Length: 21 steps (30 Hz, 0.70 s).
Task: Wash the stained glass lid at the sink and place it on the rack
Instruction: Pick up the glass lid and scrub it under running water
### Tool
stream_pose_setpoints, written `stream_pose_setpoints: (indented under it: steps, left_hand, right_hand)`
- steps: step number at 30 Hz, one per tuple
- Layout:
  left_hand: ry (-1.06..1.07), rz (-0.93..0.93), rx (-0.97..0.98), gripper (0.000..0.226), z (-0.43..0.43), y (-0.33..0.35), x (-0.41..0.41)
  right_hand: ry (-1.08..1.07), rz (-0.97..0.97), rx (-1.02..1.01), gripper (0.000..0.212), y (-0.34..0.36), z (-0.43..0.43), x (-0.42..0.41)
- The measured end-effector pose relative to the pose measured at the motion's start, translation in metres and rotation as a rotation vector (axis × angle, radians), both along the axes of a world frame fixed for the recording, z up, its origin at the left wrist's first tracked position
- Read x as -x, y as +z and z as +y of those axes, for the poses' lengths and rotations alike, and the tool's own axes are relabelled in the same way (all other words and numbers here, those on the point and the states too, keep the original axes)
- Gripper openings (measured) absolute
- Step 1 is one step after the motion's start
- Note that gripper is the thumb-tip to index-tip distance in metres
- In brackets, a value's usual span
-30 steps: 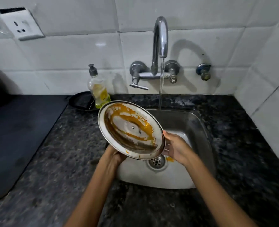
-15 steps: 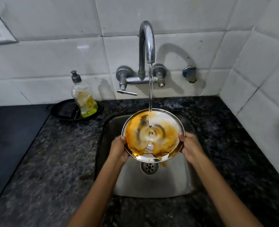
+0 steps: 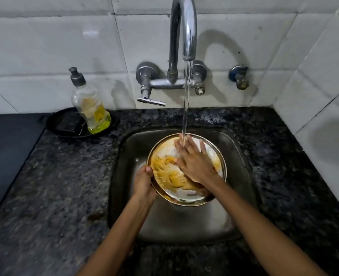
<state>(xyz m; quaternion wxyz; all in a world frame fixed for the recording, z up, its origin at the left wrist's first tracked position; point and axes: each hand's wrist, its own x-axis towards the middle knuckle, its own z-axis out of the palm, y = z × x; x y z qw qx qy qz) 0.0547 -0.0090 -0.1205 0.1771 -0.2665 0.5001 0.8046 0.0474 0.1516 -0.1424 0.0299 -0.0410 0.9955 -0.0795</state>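
Note:
The round glass lid (image 3: 164, 172), metal-rimmed and smeared with orange-yellow sauce, is held inside-up over the steel sink (image 3: 240, 156). My left hand (image 3: 143, 183) grips its left rim, thumb on top. My right hand (image 3: 194, 162) lies flat on the lid's inner face with fingers spread, under the stream from the tap (image 3: 183, 32). Water (image 3: 186, 100) lands on my right fingers and the lid's far part, which looks rinsed whiter. The near-left part still carries streaked sauce. No rack is in view.
A dish-soap bottle (image 3: 89, 104) with yellow liquid stands on a black dish (image 3: 65, 124) at the back left. Dark speckled granite counter (image 3: 55, 186) surrounds the sink. A dark flat surface (image 3: 7, 148) lies far left. White tiled walls close the back and right.
My right hand has left the lid's right rim and now lies flat on the inner face. The lid sits lower in the sink; the sauce is smeared and partly rinsed off.

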Motion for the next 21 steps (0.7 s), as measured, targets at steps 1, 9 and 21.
stream_pose_setpoints:
  steps: [1,9,21]
  left_hand:
    - [0.007,0.016,0.017,0.038,-0.002,0.002,0.001]
    - [0.037,-0.002,-0.01,0.036,0.008,0.006,-0.003]
    - [0.163,0.004,-0.005,0.036,0.0,-0.002,0.006]
  right_hand:
    - [-0.065,0.035,-0.037,0.071,-0.003,0.009,-0.003]
    - [0.154,-0.026,0.171,0.056,0.009,-0.036,-0.034]
    - [0.05,-0.03,0.21,0.055,-0.001,-0.051,-0.059]
